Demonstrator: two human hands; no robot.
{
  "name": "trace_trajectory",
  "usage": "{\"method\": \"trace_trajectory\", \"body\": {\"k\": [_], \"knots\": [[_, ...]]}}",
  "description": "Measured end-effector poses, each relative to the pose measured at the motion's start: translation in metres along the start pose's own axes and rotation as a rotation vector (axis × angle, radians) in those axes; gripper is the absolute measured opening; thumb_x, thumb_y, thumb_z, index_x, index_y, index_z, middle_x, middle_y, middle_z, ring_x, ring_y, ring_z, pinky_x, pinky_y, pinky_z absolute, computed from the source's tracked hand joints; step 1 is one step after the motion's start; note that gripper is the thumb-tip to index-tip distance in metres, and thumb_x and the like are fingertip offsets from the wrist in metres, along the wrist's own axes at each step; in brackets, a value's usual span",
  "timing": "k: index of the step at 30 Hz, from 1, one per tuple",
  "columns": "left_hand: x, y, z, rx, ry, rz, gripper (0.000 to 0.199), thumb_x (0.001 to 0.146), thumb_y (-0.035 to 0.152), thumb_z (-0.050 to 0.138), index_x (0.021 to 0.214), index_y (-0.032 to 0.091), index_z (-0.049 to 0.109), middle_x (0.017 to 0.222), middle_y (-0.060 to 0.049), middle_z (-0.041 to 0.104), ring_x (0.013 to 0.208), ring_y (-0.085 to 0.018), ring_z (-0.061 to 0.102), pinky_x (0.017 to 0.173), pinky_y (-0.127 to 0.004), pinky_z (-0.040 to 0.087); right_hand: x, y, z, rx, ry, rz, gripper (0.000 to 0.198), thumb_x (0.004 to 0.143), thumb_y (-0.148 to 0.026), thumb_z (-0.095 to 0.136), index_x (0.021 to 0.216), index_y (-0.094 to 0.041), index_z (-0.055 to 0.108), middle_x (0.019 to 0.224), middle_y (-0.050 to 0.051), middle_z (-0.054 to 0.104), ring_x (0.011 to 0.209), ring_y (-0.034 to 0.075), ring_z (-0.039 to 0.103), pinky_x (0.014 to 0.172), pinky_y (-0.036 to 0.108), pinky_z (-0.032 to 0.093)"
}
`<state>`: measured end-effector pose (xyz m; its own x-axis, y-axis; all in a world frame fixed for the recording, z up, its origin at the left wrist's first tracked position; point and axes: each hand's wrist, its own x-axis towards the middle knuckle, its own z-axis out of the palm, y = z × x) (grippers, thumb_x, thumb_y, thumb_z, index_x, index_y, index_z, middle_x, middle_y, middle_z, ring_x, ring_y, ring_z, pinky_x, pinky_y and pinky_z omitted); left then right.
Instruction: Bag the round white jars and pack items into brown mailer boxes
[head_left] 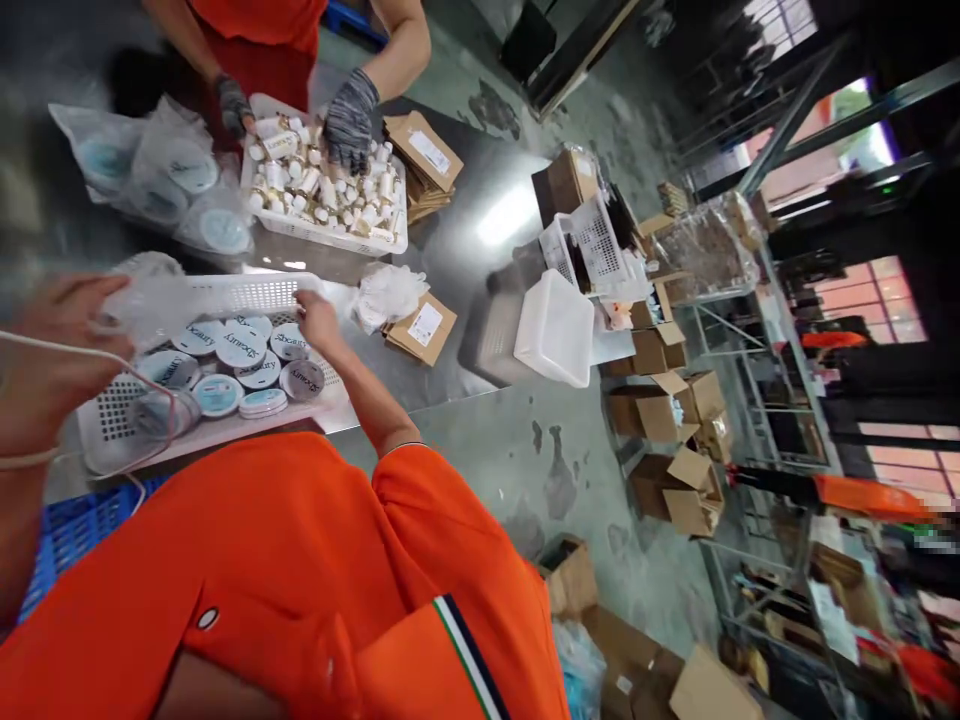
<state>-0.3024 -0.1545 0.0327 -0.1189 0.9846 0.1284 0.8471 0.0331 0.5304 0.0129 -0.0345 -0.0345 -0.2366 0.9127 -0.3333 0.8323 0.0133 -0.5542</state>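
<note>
A white perforated basket [112, 425] in front of me holds several round tins or discs [240, 343] with pale blue and silver faces lettered "beauty". My left hand [64, 360], blurred by motion, is at the basket's left side, its thumb and fingers around a clear plastic bag [146, 305]. A white cord passes in front of that hand. At the far right corner of the basket, my right hand [319, 322] has its fingers drawn together by the rim; what they pinch, if anything, is hidden.
Opposite, a co-worker's gloved hands [351, 120] are at a white basket [330, 237] of small white-capped bottles. Bagged discs [191, 165] lie beside it. Flat cardboard boxes [424, 328], crumpled plastic [390, 295] and a white bin [555, 325] stand along the metal table [480, 160].
</note>
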Motion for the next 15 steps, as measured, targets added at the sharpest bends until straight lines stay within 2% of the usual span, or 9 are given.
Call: {"method": "trace_trajectory", "body": {"k": [2, 4, 6, 8, 10, 12, 13, 15], "knots": [[0.001, -0.003, 0.011, -0.01, -0.135, -0.054, 0.087, 0.072, 0.036, 0.058, 0.153, 0.013, 0.074, 0.157, -0.016, 0.071, 0.137, -0.037, 0.073, 0.128, -0.054, 0.059, -0.001, -0.014, 0.019, -0.073, -0.118, -0.03, 0.039, 0.101, 0.0, 0.076, 0.139, -0.007, 0.072, 0.145, 0.017, 0.078, 0.134, 0.023, 0.069, 0.12, 0.034, 0.056], [0.002, -0.007, 0.02, -0.036, -0.184, -0.093, 0.078, 0.073, 0.033, 0.06, 0.148, 0.018, 0.075, 0.155, -0.013, 0.073, 0.138, -0.034, 0.071, 0.13, -0.053, 0.058, -0.004, -0.023, 0.03, -0.138, -0.152, -0.007, 0.035, 0.097, 0.002, 0.077, 0.13, -0.007, 0.075, 0.142, 0.02, 0.079, 0.132, 0.028, 0.072, 0.115, 0.038, 0.061], [0.001, -0.009, 0.023, -0.063, -0.167, -0.117, 0.073, 0.072, 0.033, 0.061, 0.142, 0.017, 0.076, 0.151, -0.014, 0.074, 0.137, -0.035, 0.071, 0.131, -0.054, 0.056, -0.006, -0.027, 0.027, -0.188, -0.153, 0.003, 0.027, 0.096, 0.003, 0.074, 0.121, -0.009, 0.077, 0.142, 0.023, 0.078, 0.133, 0.033, 0.072, 0.112, 0.042, 0.064], [0.001, -0.008, 0.021, -0.101, -0.157, -0.163, 0.074, 0.07, 0.035, 0.062, 0.14, 0.015, 0.076, 0.148, -0.016, 0.074, 0.13, -0.035, 0.072, 0.129, -0.054, 0.057, -0.009, -0.033, 0.014, -0.213, -0.117, -0.011, 0.023, 0.099, 0.001, 0.071, 0.119, -0.009, 0.078, 0.143, 0.026, 0.076, 0.137, 0.037, 0.071, 0.112, 0.046, 0.065], [0.0, -0.004, 0.017, -0.137, -0.165, -0.21, 0.075, 0.07, 0.036, 0.064, 0.14, 0.012, 0.077, 0.147, -0.016, 0.075, 0.121, -0.033, 0.074, 0.124, -0.052, 0.059, -0.012, -0.043, -0.003, -0.211, -0.036, -0.056, 0.03, 0.107, -0.006, 0.064, 0.135, -0.01, 0.074, 0.152, 0.026, 0.071, 0.145, 0.036, 0.068, 0.115, 0.047, 0.065], [0.0, 0.001, 0.016, -0.165, -0.155, -0.237, 0.073, 0.072, 0.036, 0.065, 0.14, 0.012, 0.077, 0.146, -0.016, 0.076, 0.114, -0.031, 0.074, 0.119, -0.049, 0.061, -0.018, -0.057, -0.013, -0.054, 0.032, -0.144, 0.042, 0.115, -0.016, 0.058, 0.156, -0.014, 0.062, 0.155, 0.021, 0.069, 0.142, 0.03, 0.07, 0.112, 0.041, 0.067], [0.0, 0.004, 0.017, -0.175, -0.146, -0.246, 0.07, 0.074, 0.037, 0.066, 0.138, 0.012, 0.078, 0.143, -0.015, 0.077, 0.11, -0.03, 0.074, 0.115, -0.048, 0.062, -0.021, -0.065, -0.015, 0.082, 0.01, -0.203, 0.047, 0.117, -0.02, 0.056, 0.164, -0.016, 0.054, 0.148, 0.017, 0.073, 0.132, 0.027, 0.075, 0.105, 0.037, 0.069], [0.0, 0.009, 0.022, -0.2, -0.126, -0.258, 0.063, 0.076, 0.037, 0.066, 0.132, 0.011, 0.079, 0.133, -0.015, 0.079, 0.103, -0.029, 0.074, 0.106, -0.047, 0.064, -0.029, -0.081, -0.013, 0.346, -0.144, -0.335, 0.055, 0.12, -0.027, 0.054, 0.173, -0.02, 0.041, 0.127, 0.009, 0.079, 0.104, 0.022, 0.081, 0.086, 0.032, 0.071]]}}
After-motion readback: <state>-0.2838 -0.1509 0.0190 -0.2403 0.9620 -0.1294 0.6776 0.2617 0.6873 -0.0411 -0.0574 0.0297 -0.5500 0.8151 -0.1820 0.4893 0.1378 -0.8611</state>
